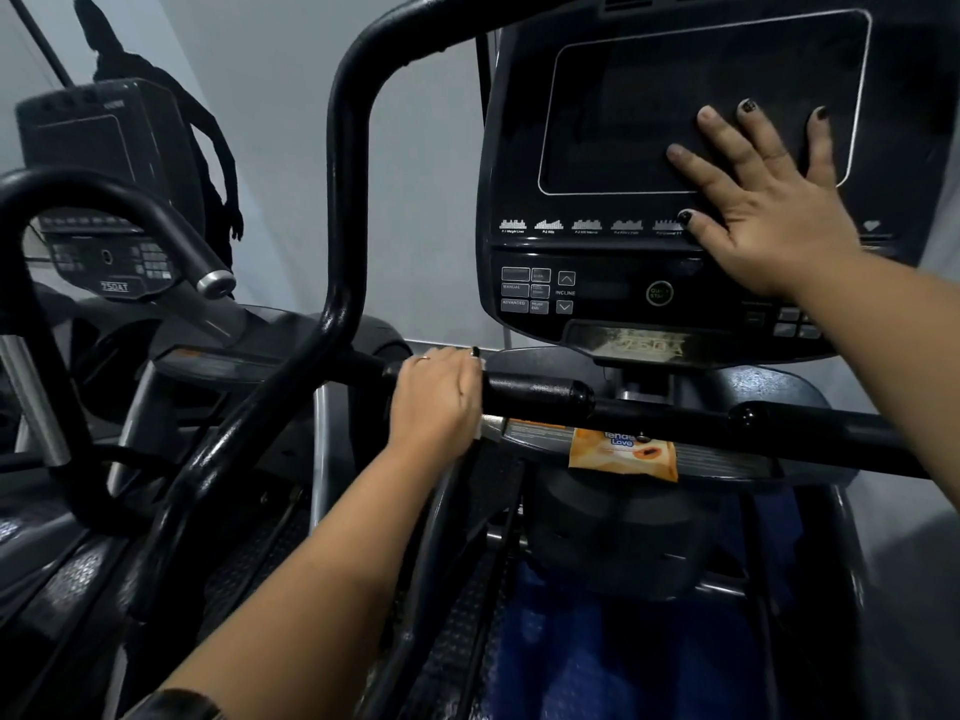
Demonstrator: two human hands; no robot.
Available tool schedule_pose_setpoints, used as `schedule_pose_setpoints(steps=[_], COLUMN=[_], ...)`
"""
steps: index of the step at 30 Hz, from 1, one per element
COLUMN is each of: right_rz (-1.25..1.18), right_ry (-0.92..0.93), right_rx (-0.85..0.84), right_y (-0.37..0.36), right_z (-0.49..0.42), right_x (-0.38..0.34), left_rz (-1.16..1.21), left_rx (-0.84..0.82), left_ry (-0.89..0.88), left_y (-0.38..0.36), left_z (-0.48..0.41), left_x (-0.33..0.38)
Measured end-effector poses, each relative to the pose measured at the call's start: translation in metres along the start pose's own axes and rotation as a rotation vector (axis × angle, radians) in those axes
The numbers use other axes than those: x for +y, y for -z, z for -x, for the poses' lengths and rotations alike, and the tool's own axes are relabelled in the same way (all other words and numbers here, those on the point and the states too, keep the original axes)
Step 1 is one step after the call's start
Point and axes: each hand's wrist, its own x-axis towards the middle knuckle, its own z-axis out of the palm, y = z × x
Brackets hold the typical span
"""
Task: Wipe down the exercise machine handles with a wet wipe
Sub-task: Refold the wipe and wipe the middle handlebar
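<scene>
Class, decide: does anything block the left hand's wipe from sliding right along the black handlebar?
Nothing visible does. The left hand grips the black padded handlebar; the orange wipe packet lies below it.

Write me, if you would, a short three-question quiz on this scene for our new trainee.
1. True or false: the right hand lies flat on the console screen, fingers spread.
2. Which hand grips the horizontal handlebar? A) left B) right C) neither
3. Fill in: in this view, the orange wipe packet lies just ____ the handlebar.
Key: 1 true; 2 A, the left hand; 3 below.
</scene>
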Motion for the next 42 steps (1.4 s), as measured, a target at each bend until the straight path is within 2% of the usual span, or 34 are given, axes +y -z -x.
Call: schedule_pose_setpoints(steps=[4, 10, 14, 19, 25, 28, 32, 36, 39, 42], right_rz=[0.006, 0.015, 0.027, 0.014, 0.009, 0.011, 0.023, 0.019, 0.019, 0.008], right_ry=[0.0, -0.003, -0.002, 0.004, 0.002, -0.003, -0.004, -0.002, 0.001, 0.0], right_rx=[0.01, 0.011, 0.015, 0.014, 0.01, 0.012, 0.012, 0.021, 0.024, 0.032], right_y=[-0.001, -0.002, -0.003, -0.003, -0.001, -0.001, -0.002, -0.002, -0.002, -0.002], right_z=[0.0, 0.0, 0.0, 0.001, 0.0, 0.0, 0.001, 0.0, 0.0, 0.0], right_x=[0.0, 0.0, 0.0, -0.001, 0.001, 0.0, 0.0, 0.0, -0.001, 0.0], left_rz=[-0.009, -0.05, -0.005, 0.124, 0.305, 0.217, 0.001, -0.113, -0.224, -0.205], left_rx=[-0.025, -0.119, -0.134, -0.1, -0.14, -0.163, -0.086, -0.167, -0.233, -0.265], left_ry=[0.075, -0.143, -0.214, -0.254, -0.128, -0.065, -0.184, -0.205, -0.308, -0.41], left_y=[0.003, -0.007, -0.017, -0.016, 0.01, 0.018, 0.004, 0.004, 0.002, -0.006], left_z=[-0.006, -0.005, 0.003, 0.017, 0.032, 0.034, 0.035, 0.015, 0.001, -0.002], left_x=[0.0, 0.05, 0.084, 0.06, 0.01, -0.001, -0.003, 0.02, 0.038, 0.051])
